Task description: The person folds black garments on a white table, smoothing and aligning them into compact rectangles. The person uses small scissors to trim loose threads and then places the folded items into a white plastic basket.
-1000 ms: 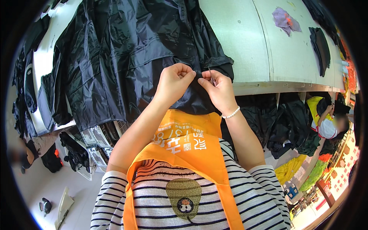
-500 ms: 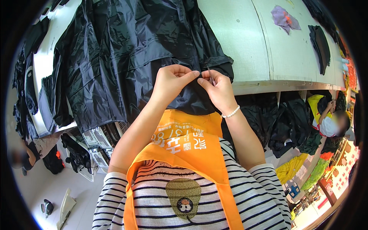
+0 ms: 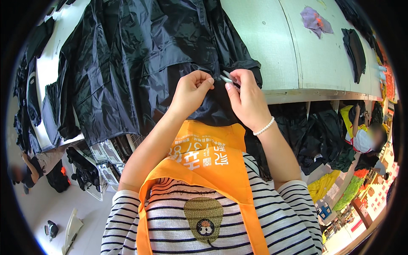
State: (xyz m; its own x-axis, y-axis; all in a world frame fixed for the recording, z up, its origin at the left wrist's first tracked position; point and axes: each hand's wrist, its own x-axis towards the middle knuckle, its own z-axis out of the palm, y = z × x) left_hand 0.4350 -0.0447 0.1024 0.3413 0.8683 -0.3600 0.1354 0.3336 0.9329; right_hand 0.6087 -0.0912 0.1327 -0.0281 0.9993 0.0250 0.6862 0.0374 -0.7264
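A black shiny garment (image 3: 140, 55), like a jacket, lies spread over the pale table and hangs past its near edge. Over its lower part, my left hand (image 3: 191, 93) is closed in a pinch, thumb against forefinger. What the pinch holds, if anything, is too small to make out. Just to the right, my right hand (image 3: 248, 97) grips small metal thread snips (image 3: 226, 77), their two blades apart and pointing toward my left fingertips. A beaded bracelet circles that wrist. The two hands are apart.
The pale tabletop (image 3: 259, 46) carries a purple cloth (image 3: 316, 21) and a folded dark piece (image 3: 354, 55) at right. Dark garments (image 3: 323, 131) hang or lie below its edge. One person (image 3: 363, 131) is at far right, another (image 3: 27, 172) at far left.
My right hand has turned and drawn slightly right, away from my left, bringing the snips' blades round toward the left fingertips. My left hand has shifted slightly left, still pinched.
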